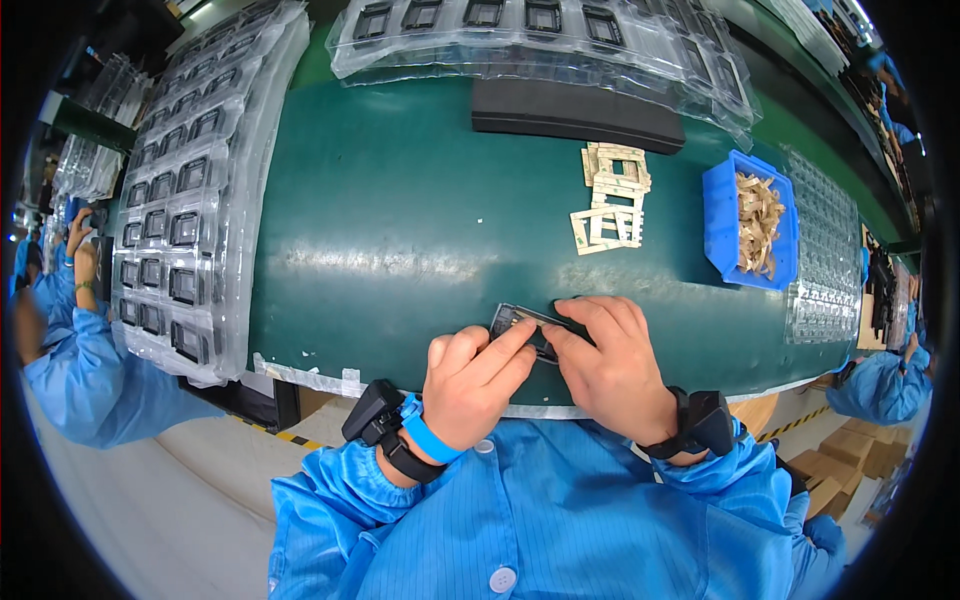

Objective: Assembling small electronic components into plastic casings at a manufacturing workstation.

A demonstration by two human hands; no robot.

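A small dark rectangular frame (506,316) lies on the green table near its front edge, between my hands. Across its face runs a thin tan strip (530,317), beside my fingertips. My left hand (474,390) is closed, its fingers pressed together at the near left part of the frame. Thumb and index finger of my right hand (617,362) close round the right end of the same part. My fingers hide much of it, so I cannot tell how the strip is attached.
Flat cream frame-shaped pieces (612,190) lie beyond my right hand. A blue bin (718,225) holds tan strips. Clear trays (215,270) of dark frames stand left and far (450,50), near a black bar (575,115). Co-workers (85,360) sit either side.
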